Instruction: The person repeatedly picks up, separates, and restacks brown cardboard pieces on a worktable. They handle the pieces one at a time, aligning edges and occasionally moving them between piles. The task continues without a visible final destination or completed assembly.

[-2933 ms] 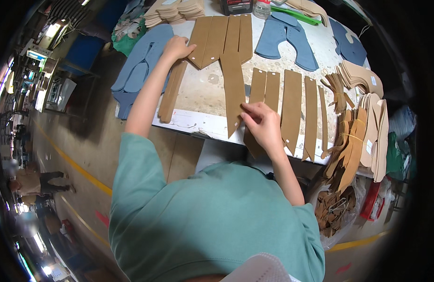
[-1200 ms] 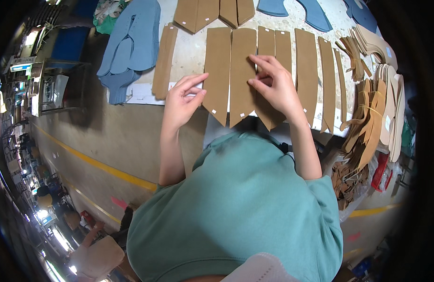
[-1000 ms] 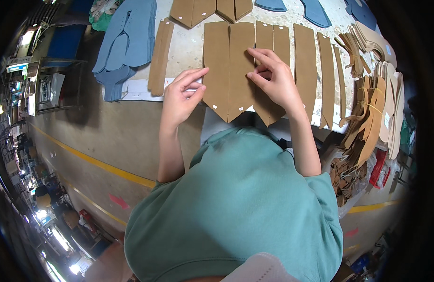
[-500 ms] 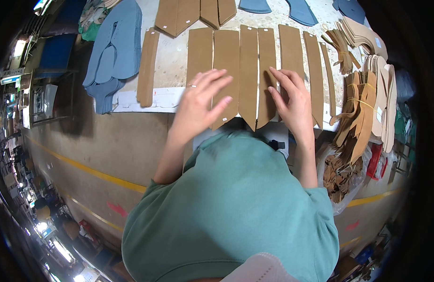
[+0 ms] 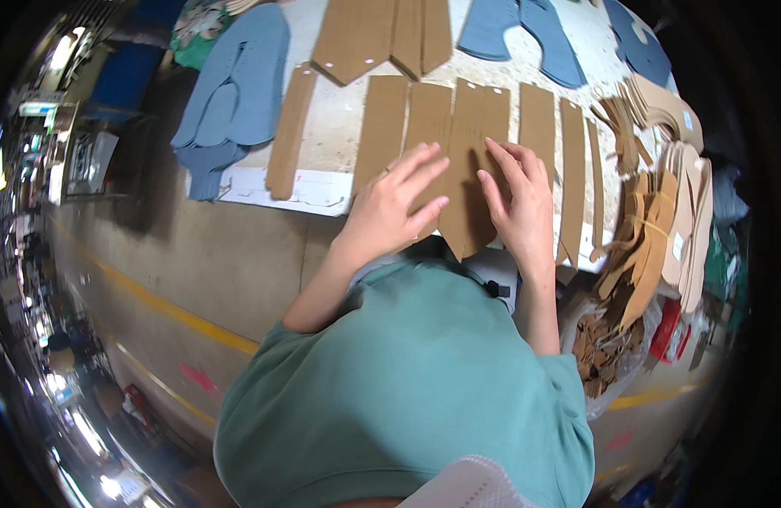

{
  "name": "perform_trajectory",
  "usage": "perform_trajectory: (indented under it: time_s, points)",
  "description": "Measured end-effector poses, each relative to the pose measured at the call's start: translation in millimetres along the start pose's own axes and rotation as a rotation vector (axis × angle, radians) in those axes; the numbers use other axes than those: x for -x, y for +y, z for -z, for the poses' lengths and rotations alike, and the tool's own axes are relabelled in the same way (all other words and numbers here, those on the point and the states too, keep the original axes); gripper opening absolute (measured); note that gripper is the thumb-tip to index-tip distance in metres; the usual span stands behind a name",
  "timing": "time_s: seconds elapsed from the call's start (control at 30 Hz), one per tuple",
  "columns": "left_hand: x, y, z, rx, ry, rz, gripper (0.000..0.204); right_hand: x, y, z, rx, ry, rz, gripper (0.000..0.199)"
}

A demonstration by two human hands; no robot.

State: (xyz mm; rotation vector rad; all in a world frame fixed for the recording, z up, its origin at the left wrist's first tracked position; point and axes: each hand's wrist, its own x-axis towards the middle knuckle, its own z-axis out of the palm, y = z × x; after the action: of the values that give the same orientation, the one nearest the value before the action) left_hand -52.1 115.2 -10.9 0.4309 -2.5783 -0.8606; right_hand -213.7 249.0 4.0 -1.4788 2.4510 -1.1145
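Head view. Brown strips: flat, straight-sided, between and beyond both hands; middle pair abutting, pointed near end projecting past table's near edge. Bare tabletop left of left hand, reaching narrow brown stack. Left hand: fingers loosely spread, thumb apart, over strips. Right hand: thumb and forefinger parted, beside middle pair; contact cannot be told.

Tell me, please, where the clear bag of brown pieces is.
In the head view, the clear bag is at lower right, below the tied brown strips and left of the red object.
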Motion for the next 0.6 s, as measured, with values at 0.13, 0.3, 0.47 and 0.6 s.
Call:
perform_trajectory:
  time_s: [0.13,0.3,0.47,0.6]
  points:
    - [-10,-18,12,-0.287,-0.05,0.005,0.048,-13,-8,-23,-0.011,-0.054,0.16,0.036]
    - [-5,-34,40,-0.103,0.087,0.113,0.036,-6,-9,-41,0.044,-0.043,0.183,0.034]
    - [-6,-78,84,-0.501,0.458,0.416,0.022,-3,-4,-42,0.024,-0.021,0.178,0.034]
    - [-10,-95,88,-0.492,0.437,0.6,0.019,-4,-5,-42,0.024,-0.023,0.183,0.034]
